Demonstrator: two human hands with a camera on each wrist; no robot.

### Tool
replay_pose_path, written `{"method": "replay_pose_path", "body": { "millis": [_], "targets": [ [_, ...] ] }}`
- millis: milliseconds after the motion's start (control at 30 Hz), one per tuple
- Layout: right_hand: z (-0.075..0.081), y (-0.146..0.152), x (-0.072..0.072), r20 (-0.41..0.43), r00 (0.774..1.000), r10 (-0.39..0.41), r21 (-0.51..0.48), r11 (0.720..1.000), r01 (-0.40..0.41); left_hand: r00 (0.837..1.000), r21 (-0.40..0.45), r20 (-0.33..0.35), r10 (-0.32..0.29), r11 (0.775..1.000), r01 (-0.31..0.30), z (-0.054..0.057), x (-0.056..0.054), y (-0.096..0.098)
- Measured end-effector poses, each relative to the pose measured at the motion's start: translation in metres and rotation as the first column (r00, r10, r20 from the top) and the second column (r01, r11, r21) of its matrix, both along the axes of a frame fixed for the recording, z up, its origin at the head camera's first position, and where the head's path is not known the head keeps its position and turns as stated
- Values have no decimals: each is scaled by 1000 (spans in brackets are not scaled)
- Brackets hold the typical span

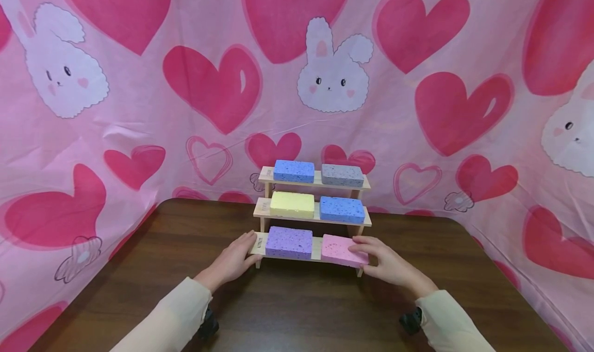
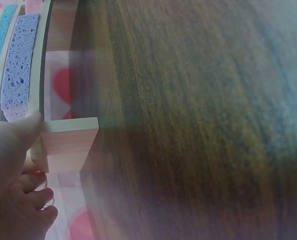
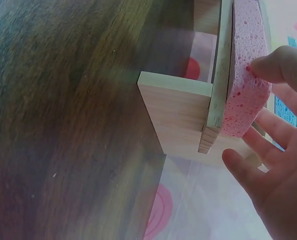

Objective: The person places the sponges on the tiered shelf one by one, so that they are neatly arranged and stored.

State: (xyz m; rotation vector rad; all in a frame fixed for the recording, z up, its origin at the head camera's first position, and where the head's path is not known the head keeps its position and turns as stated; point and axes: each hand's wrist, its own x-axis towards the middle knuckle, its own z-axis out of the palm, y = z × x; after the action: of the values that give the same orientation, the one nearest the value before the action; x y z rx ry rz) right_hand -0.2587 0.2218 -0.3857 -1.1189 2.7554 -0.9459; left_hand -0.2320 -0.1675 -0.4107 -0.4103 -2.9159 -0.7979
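A three-tier light wooden shelf rack (image 1: 317, 241) holds two sponges on each tier. On the bottom tier lie a purple sponge (image 1: 289, 242) and, at right, a pink sponge (image 1: 342, 249), turned slightly askew. My left hand (image 1: 235, 251) grips the left end of the bottom tier, thumb in front and other fingers curled below, seen in the left wrist view. With my right hand (image 1: 385, 256) I hold the pink sponge by its right end; in the right wrist view one digit presses its face and others reach behind it. Part of that grip is hidden.
A yellow sponge (image 1: 292, 205) and a blue sponge (image 1: 342, 209) sit on the middle tier. Up top are another blue sponge (image 1: 294, 171) and a grey sponge (image 1: 342, 174). The rack stands on a dark wooden table (image 1: 297, 311) before a pink heart-patterned cloth (image 1: 278, 120).
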Motion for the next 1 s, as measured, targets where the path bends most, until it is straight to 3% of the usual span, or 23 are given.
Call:
{"method": "replay_pose_path", "body": {
  "millis": [233, 733, 1000],
  "targets": [
    [1, -2, 0, -20, 1000, -19, 4, 1000, 19, 1000, 1, 9, 9, 1000, -9, 0, 0, 0],
    [2, -5, -4, 36, 999, -24, 1, 1000, 24, 1000, 11, 19, 8, 1000, -8, 0, 1, 0],
    [2, -5, -5, 26, 999, -26, 7, 1000, 26, 1000, 8, 8, 4, 1000, -4, 0, 2, 0]
  ]
}}
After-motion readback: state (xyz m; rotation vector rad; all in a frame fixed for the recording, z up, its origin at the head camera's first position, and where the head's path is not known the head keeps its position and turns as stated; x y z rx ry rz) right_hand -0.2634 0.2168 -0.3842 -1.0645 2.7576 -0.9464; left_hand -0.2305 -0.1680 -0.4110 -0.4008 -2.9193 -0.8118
